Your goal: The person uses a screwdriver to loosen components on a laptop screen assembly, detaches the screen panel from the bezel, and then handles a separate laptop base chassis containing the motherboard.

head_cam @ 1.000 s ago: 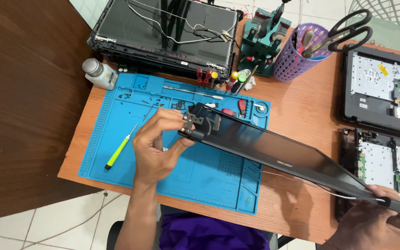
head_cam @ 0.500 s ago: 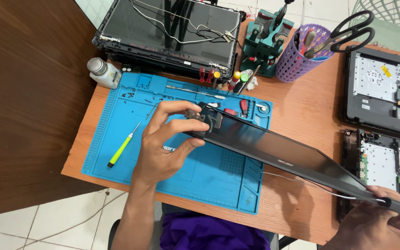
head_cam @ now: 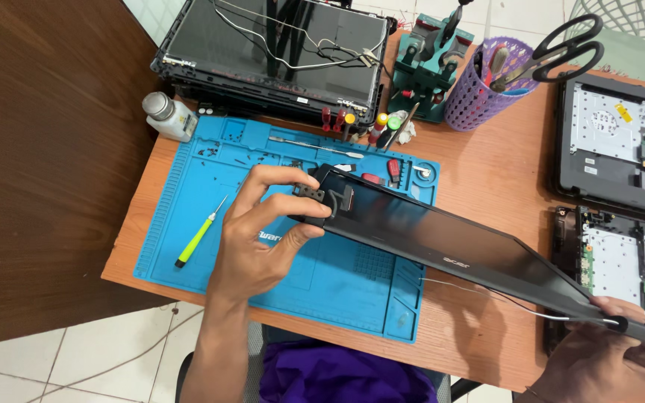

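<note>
Orange wooden table (head_cam: 487,172), blue repair mat (head_cam: 188,224), black laptop screen lid (head_cam: 442,239) held slanted above mat, left hand (head_cam: 263,231) fingers gripping its hinge corner, right hand (head_cam: 606,358) pinching far corner, white bottle (head_cam: 169,116) at mat's top-left corner, yellow-green screwdriver (head_cam: 197,239).

Landmark: blue silicone work mat (head_cam: 210,246) on the wooden desk.
Over the mat: the long black laptop screen panel (head_cam: 442,239) slants from mat centre past its right edge, barring passage there; the left hand (head_cam: 263,231) grips its near end, the right hand (head_cam: 606,358) its far end.
Left part of mat: open, save a green-handled screwdriver (head_cam: 197,240).
Behind the mat: small white bottle (head_cam: 167,116), dark laptop lid with loose cables (head_cam: 270,52), green holder stand (head_cam: 431,67), purple mesh cup with scissors (head_cam: 487,82).
Right of the mat: bare desk strip, then opened laptop bases (head_cam: 621,142).
</note>
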